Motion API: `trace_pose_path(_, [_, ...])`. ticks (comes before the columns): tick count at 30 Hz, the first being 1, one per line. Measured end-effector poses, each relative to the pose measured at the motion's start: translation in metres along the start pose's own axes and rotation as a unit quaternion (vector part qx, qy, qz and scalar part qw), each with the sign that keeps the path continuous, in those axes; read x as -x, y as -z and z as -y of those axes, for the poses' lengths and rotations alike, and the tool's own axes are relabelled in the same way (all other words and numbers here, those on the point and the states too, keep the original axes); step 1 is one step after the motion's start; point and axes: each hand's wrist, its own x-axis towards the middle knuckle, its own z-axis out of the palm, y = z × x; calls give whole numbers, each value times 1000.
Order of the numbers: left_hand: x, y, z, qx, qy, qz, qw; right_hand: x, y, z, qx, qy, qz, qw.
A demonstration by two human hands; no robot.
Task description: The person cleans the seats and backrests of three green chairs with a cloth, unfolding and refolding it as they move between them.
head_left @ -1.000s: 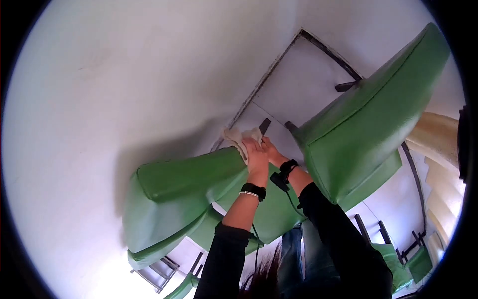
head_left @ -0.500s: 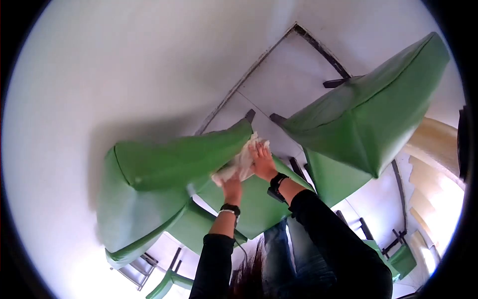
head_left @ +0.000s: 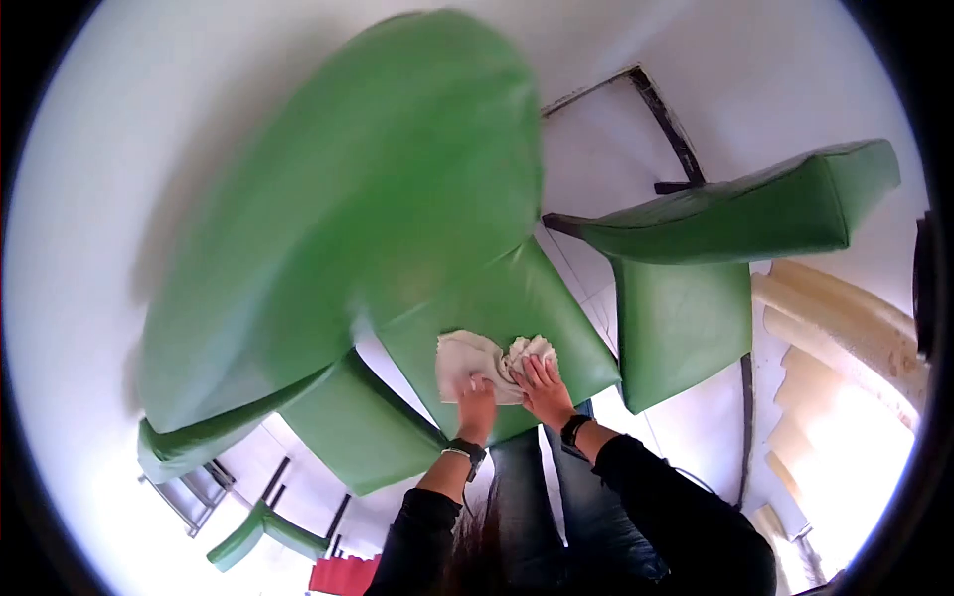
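Note:
A pale cloth (head_left: pixel 459 356) lies on the green chair seat (head_left: pixel 556 298) in front of me, spread flat at its left and bunched up at its right end. My left hand (head_left: pixel 476 402) grips its near left part, fingers bent against the fabric. On the crumpled end, my right hand (head_left: pixel 545 389) curls its fingers over the folds. The green backrest (head_left: pixel 397 189) of this same chair rises large at the upper left, slightly blurred.
To the right stands another green chair (head_left: pixel 686 328), and a green seat (head_left: pixel 358 427) is at the left. A smaller green chair (head_left: pixel 263 526) and something red (head_left: pixel 343 573) are at the lower left. Cream curtain-like folds (head_left: pixel 845 318) hang at the far right.
Both hands have brought the cloth from the backrest's edge down to the near part of the seat. The view has shifted, so the backrest looks much larger and higher.

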Motion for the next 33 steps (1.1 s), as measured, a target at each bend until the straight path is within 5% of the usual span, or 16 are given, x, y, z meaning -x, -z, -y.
trace_pose_path(4, [3, 20, -12, 97, -87, -229, 965, -13, 12, -8, -49, -81, -40, 995])
trace_pose_path(5, [-3, 29, -17, 105, -84, -227, 965, -25, 21, -17, -95, -145, -61, 983])
trace_pose_path(9, [-42, 61, -11, 152, -108, -266, 946, -93, 61, -58, -8, -125, -80, 989])
trace_pose_path(14, [-68, 83, 32, 190, -33, -303, 933, -164, 78, -56, -136, -116, -211, 961])
trace_pose_path(17, [-66, 72, 61, 190, -50, -315, 929, -160, 57, -25, -106, -134, -155, 973])
trace_pose_path(19, [-49, 60, 77, 172, 9, -287, 942, -150, 58, 9, -4, 52, -195, 979])
trace_pose_path(21, [-36, 36, 92, 135, 28, -298, 945, -144, 44, 42, -81, 64, -27, 994])
trace_pose_path(24, [-20, 19, 116, 122, 40, -275, 953, -140, 31, 85, -32, 104, 7, 994])
trace_pose_path(28, [-14, 14, 129, 158, 28, -230, 960, -139, 28, 82, -20, 93, -28, 995])
trace_pose_path(33, [-37, 26, 94, 195, -28, -281, 939, -149, 42, 16, -43, 183, -86, 978])
